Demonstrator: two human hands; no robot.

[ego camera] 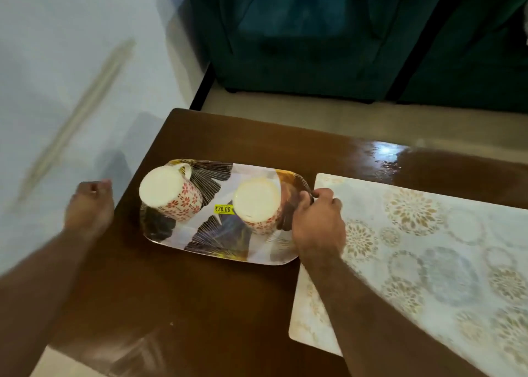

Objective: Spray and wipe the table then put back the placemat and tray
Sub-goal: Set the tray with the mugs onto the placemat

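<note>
A patterned tray [217,239] lies on the left part of the brown table [200,296], with a yellow price sticker in its middle. Two floral mugs stand upside down on it, one at the left [168,195] and one at the right [258,205]. My right hand [317,222] grips the tray's right edge. My left hand [90,205] hovers beyond the table's left edge, fingers loosely curled, holding nothing. A pale placemat [428,251] with round floral motifs lies on the table to the right of the tray, under my right forearm.
A dark green sofa [328,33] stands beyond the table's far edge. A pale wall [71,62] is to the left. A glossy patch [385,153] shines on the table's far right.
</note>
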